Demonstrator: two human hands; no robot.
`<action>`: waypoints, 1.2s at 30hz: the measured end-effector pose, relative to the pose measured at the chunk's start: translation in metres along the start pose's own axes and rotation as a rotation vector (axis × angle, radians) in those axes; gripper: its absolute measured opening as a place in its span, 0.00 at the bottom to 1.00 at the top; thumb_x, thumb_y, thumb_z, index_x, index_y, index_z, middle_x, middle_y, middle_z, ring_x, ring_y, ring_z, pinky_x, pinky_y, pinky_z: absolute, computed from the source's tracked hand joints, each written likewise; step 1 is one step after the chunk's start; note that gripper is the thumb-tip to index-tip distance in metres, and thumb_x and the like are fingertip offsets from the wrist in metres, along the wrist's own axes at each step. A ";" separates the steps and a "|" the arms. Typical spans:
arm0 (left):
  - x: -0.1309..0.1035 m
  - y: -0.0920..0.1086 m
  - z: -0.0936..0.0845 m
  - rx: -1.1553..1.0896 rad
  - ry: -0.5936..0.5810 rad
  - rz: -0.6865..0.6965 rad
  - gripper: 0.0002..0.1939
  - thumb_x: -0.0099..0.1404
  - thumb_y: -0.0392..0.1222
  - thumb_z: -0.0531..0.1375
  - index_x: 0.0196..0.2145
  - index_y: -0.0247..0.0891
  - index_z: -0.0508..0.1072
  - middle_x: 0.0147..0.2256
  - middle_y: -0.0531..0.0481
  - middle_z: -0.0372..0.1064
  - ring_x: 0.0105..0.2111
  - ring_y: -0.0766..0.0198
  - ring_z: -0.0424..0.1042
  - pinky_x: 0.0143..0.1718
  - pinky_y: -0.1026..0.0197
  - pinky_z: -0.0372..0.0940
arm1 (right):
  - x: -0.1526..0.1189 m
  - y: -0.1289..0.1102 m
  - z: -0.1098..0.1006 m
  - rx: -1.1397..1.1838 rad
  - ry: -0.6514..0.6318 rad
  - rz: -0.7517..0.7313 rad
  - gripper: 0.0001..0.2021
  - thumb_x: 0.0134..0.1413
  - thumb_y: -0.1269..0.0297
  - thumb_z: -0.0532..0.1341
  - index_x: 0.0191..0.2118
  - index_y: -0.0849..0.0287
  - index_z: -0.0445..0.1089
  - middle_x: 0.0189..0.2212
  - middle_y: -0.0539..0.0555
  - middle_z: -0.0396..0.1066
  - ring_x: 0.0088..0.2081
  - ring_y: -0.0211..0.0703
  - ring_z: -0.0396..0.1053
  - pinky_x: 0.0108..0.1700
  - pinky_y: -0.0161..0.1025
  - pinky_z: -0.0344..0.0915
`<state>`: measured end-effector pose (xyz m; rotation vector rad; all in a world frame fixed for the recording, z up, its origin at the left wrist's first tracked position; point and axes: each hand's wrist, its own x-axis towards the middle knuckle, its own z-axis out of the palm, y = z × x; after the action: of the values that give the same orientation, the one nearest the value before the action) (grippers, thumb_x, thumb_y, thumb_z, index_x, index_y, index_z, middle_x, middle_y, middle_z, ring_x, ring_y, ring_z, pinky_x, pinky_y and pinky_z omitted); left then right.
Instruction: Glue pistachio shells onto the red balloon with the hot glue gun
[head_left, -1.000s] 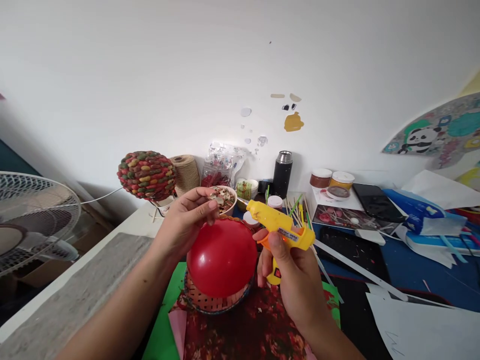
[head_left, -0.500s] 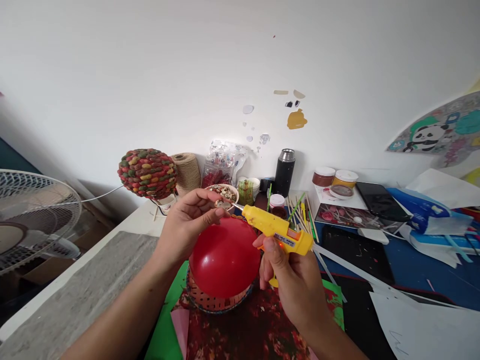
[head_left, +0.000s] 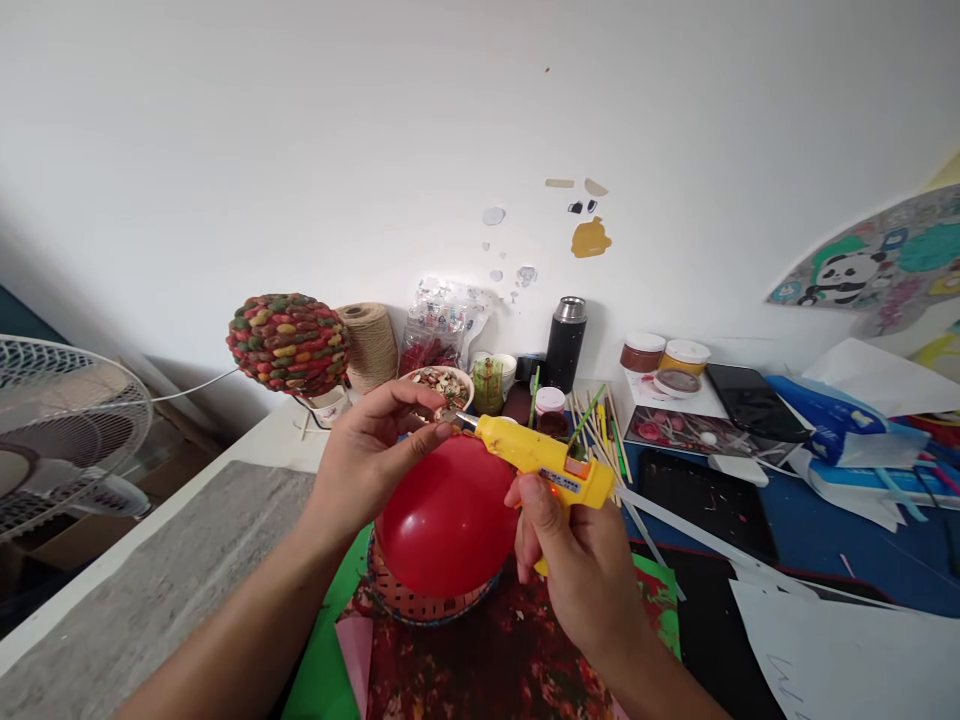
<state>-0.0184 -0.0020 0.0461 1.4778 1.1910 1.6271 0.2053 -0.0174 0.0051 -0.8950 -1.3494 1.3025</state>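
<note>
Between its thumb and fingers, my left hand pinches a small shell-like piece. My right hand is wrapped round the handle of a yellow glue gun, whose metal tip points left and meets or nearly meets the piece. Below both hands a red balloon rests in a woven basket. Behind my left fingers stands a bowl of similar small pieces.
A ball of coloured pieces, a twine spool and a black flask stand near the wall. Paint jars and a phone lie right. A fan is at left.
The piece in my left hand has tilted and now shows less of its face. The glue gun has shifted slightly left and down with my right hand. The whole view has moved a little.
</note>
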 end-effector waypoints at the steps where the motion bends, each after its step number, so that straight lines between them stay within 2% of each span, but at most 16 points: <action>1: 0.000 0.000 0.001 0.013 -0.004 0.008 0.13 0.64 0.47 0.81 0.42 0.42 0.86 0.42 0.49 0.82 0.35 0.64 0.78 0.37 0.64 0.74 | 0.000 -0.001 0.000 -0.006 -0.001 -0.009 0.35 0.69 0.26 0.63 0.28 0.56 0.76 0.14 0.49 0.66 0.16 0.41 0.67 0.24 0.39 0.66; 5: 0.000 0.003 0.003 0.073 -0.006 0.041 0.13 0.65 0.48 0.80 0.41 0.43 0.86 0.41 0.48 0.82 0.36 0.60 0.79 0.40 0.61 0.76 | 0.000 -0.004 0.001 -0.048 0.003 -0.041 0.38 0.69 0.25 0.61 0.20 0.52 0.68 0.12 0.51 0.65 0.17 0.43 0.68 0.23 0.40 0.66; 11: -0.002 0.005 0.004 0.089 0.005 0.055 0.13 0.65 0.49 0.80 0.41 0.43 0.85 0.42 0.48 0.83 0.36 0.59 0.79 0.39 0.59 0.76 | 0.001 -0.003 0.001 -0.039 0.030 -0.008 0.36 0.67 0.23 0.62 0.31 0.55 0.76 0.12 0.48 0.65 0.15 0.41 0.65 0.22 0.38 0.64; 16: -0.002 0.006 0.005 0.090 -0.004 0.073 0.11 0.65 0.47 0.80 0.41 0.44 0.86 0.42 0.48 0.82 0.38 0.59 0.79 0.41 0.59 0.76 | -0.001 0.002 -0.002 -0.086 -0.016 -0.060 0.37 0.73 0.27 0.59 0.22 0.53 0.67 0.13 0.51 0.66 0.18 0.41 0.67 0.26 0.39 0.65; 22: -0.002 0.007 0.006 0.108 -0.009 0.089 0.11 0.65 0.47 0.79 0.40 0.43 0.86 0.41 0.47 0.83 0.39 0.57 0.80 0.41 0.59 0.75 | -0.002 -0.001 -0.001 -0.105 0.000 -0.072 0.38 0.72 0.25 0.58 0.20 0.52 0.65 0.13 0.51 0.65 0.18 0.42 0.65 0.27 0.41 0.64; 28: -0.002 0.006 0.005 0.095 -0.018 0.091 0.10 0.66 0.46 0.79 0.41 0.43 0.86 0.42 0.47 0.83 0.39 0.58 0.80 0.41 0.60 0.75 | 0.000 -0.006 0.002 -0.111 0.008 -0.067 0.37 0.71 0.24 0.58 0.25 0.52 0.69 0.13 0.49 0.64 0.17 0.43 0.64 0.26 0.41 0.62; 36: -0.002 0.002 0.003 0.088 -0.034 0.128 0.09 0.67 0.44 0.79 0.42 0.45 0.86 0.41 0.49 0.83 0.38 0.60 0.80 0.40 0.62 0.75 | 0.000 -0.003 0.001 -0.102 -0.001 -0.090 0.35 0.72 0.25 0.58 0.26 0.52 0.67 0.13 0.47 0.64 0.17 0.41 0.63 0.26 0.40 0.62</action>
<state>-0.0144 -0.0040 0.0467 1.6607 1.1838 1.6451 0.2050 -0.0184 0.0084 -0.8921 -1.4514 1.1738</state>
